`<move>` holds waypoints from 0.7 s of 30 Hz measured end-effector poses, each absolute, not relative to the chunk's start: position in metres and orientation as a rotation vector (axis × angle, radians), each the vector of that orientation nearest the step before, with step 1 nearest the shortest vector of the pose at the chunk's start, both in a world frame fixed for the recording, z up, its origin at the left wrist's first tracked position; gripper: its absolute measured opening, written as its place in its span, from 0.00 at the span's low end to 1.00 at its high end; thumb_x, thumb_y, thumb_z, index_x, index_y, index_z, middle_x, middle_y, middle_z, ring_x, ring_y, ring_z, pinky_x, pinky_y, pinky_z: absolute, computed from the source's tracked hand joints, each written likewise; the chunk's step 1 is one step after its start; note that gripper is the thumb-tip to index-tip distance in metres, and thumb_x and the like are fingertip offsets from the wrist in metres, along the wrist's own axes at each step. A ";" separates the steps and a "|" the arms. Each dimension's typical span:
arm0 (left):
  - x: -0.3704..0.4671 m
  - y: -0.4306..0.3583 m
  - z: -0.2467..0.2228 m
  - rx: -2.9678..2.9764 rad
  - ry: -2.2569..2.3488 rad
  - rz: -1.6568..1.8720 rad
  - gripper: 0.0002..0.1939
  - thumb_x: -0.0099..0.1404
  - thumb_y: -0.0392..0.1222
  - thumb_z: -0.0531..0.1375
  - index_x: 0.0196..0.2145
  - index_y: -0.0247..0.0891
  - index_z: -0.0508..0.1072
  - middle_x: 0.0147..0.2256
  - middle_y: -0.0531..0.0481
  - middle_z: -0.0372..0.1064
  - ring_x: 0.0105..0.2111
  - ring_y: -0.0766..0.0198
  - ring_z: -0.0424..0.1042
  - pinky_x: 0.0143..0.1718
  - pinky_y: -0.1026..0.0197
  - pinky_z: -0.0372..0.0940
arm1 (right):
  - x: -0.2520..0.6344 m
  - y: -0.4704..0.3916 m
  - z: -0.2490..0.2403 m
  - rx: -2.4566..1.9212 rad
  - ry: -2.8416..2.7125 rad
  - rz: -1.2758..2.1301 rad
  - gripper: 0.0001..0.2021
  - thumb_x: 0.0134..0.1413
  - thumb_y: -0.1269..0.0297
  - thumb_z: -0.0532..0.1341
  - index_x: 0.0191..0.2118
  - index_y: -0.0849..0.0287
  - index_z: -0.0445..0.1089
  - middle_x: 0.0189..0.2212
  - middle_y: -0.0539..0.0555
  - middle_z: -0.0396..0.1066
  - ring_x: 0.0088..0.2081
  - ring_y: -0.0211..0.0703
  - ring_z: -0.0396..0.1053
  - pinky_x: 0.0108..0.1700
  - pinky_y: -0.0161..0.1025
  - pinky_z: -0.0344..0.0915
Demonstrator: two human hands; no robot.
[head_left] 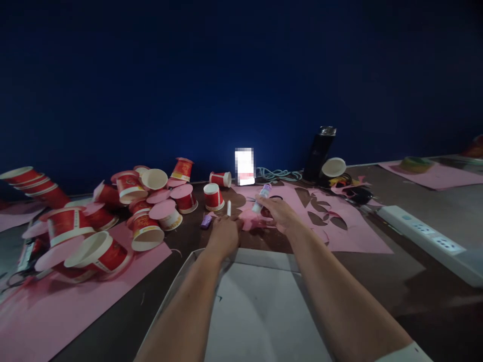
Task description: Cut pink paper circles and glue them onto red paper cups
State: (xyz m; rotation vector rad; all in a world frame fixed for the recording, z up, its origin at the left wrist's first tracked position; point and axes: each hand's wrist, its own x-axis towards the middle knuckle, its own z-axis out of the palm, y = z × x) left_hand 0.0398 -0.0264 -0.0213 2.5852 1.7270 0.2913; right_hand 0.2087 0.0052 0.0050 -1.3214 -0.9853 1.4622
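Plainly, red paper cups crowded the counter to your left, several with pink discs at one end; beyond them a tilted stack held cups nested one inside another. A shallow white box lay open before you, a small dark mark on its floor, its near end cut off by the frame.

Your left hand hid its own fingers, so you could not tell their grip; a purple cap lay near it. The fingers of your right hand closed around a white-and-purple tube, slanted over a pink paper piece partly covered by your hands. Both forearms stretched forward across the box, wrists angled inward.
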 end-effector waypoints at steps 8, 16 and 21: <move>0.039 -0.025 -0.023 2.574 1.736 0.267 0.14 0.64 0.41 0.51 0.42 0.45 0.75 0.48 0.45 0.69 0.45 0.52 0.66 0.46 0.52 0.56 | 0.211 0.008 -0.005 -1.283 -1.041 1.537 0.15 0.40 0.53 0.68 0.31 0.58 0.72 0.29 0.52 0.72 0.24 0.35 0.64 0.29 0.35 0.68; 0.038 -0.024 -0.024 2.520 1.728 0.276 0.15 0.62 0.40 0.53 0.44 0.47 0.75 0.49 0.47 0.68 0.47 0.52 0.64 0.46 0.52 0.57 | 0.204 0.007 -0.011 -1.230 -1.126 1.588 0.15 0.42 0.51 0.67 0.29 0.58 0.71 0.27 0.51 0.72 0.27 0.37 0.68 0.27 0.32 0.66; 0.039 -0.020 -0.026 2.517 1.742 0.211 0.19 0.58 0.36 0.55 0.47 0.43 0.74 0.51 0.45 0.68 0.49 0.50 0.63 0.49 0.51 0.58 | 0.194 0.008 -0.018 -1.218 -1.177 1.436 0.15 0.44 0.50 0.65 0.29 0.59 0.71 0.27 0.53 0.73 0.28 0.39 0.70 0.29 0.34 0.67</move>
